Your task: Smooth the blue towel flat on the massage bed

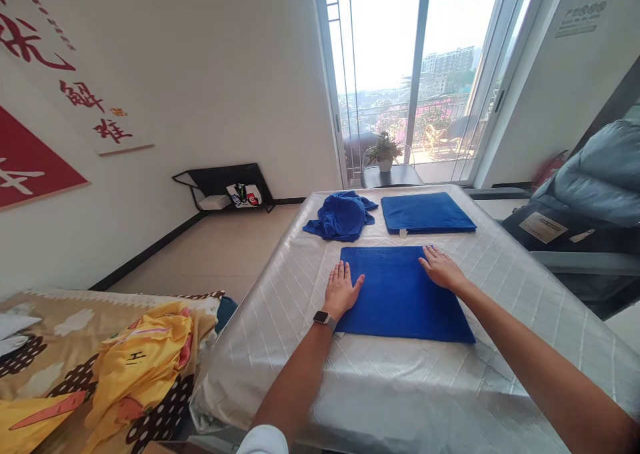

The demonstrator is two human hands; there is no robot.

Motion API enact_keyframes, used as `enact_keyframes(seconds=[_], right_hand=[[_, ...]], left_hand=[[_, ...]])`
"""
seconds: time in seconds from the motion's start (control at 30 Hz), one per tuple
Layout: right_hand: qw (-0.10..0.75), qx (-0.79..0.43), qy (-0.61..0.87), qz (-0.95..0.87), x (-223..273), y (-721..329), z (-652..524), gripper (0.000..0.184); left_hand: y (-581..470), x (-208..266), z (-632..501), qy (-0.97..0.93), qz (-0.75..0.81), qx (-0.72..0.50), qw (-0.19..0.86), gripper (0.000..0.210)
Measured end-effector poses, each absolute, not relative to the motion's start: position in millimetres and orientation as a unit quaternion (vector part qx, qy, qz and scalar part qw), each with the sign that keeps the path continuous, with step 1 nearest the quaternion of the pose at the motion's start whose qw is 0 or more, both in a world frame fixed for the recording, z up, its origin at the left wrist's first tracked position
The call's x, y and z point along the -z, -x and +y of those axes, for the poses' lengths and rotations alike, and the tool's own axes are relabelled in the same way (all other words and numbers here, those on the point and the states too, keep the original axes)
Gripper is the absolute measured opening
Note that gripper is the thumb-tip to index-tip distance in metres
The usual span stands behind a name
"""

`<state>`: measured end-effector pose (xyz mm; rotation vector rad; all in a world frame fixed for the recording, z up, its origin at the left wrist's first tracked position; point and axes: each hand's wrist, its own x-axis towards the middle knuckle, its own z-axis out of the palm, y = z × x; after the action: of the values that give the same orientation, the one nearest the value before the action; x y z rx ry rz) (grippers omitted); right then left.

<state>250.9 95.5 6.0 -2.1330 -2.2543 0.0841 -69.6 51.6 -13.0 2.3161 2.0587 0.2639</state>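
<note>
A blue towel (395, 301) lies flat as a rectangle on the silvery, quilted table cover (280, 307). At its left edge rests my left hand (344, 289), palm down with the fingers stretched out; a watch is on that wrist. My right hand (441, 267) lies near the towel's far right corner, its fingers extended over the edge. Beyond them sits a neat stack of folded blue towels (427, 212) with a small white tag at its near edge. To the left of the stack is a crumpled blue towel (343, 215).
A bed or low surface at the lower left bears yellow clothing (145, 354) on a patterned sheet (55, 347). A grey padded chair (600, 181) stands to the right. Behind the table are a potted plant (385, 154) on a chair and a glass sliding door. A black rack (220, 181) is against the wall.
</note>
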Motion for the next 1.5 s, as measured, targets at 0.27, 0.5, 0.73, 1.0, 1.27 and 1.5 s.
enact_keyframes(seconds=[0.27, 0.5, 0.73, 1.0, 1.27, 1.5], right_hand=[[0.054, -0.031, 0.693, -0.718, 21, -260, 112, 0.069], [0.056, -0.041, 0.694, -0.717, 17, -257, 109, 0.070], [0.076, -0.049, 0.700, -0.708, 16, -254, 108, 0.070], [0.066, -0.029, 0.688, -0.722, 21, -259, 106, 0.066], [0.072, -0.039, 0.701, -0.708, 21, -257, 110, 0.070], [0.071, -0.044, 0.706, -0.703, 19, -257, 111, 0.072]], left_hand=[[73, 19, 53, -0.754, 0.651, -0.092, -0.002, 0.089], [76, 11, 52, -0.769, 0.622, -0.141, -0.043, 0.074], [27, -12, 42, -0.903, 0.403, -0.141, -0.052, 0.059], [-108, -11, 93, -0.912, 0.385, -0.141, 0.004, 0.065], [-99, 10, 123, -0.877, 0.471, -0.088, 0.044, 0.065], [15, 9, 134, -0.816, 0.570, -0.085, 0.039, 0.072]])
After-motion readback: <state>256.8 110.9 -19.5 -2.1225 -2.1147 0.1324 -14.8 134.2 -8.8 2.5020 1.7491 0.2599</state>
